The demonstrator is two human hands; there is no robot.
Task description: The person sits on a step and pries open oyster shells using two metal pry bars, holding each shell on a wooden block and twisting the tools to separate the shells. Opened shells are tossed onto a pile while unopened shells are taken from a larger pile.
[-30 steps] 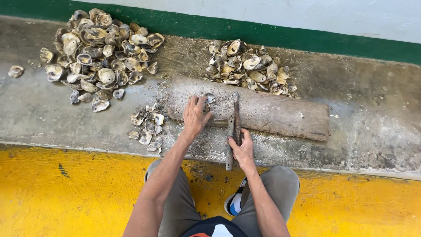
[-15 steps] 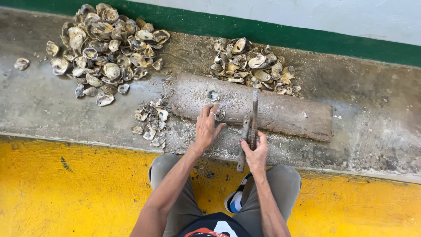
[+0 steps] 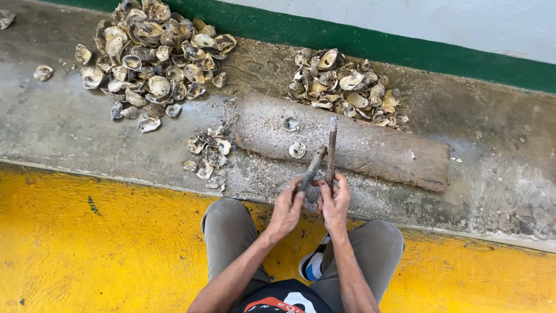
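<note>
- Two rusty rod-like tools: the left hand [image 3: 288,207] grips a short metal bar [image 3: 313,167], the right hand [image 3: 334,200] a longer rod [image 3: 332,148], both angled over the log [image 3: 347,145], likely for leverage.
- Two oyster shells [image 3: 297,150] lie on the log as on a block.
- Half a second earlier the left hand reached empty toward the log; now it is closed on the bar.
- Shell piles [image 3: 153,52] flank the log on the concrete ledge [image 3: 46,127].
</note>
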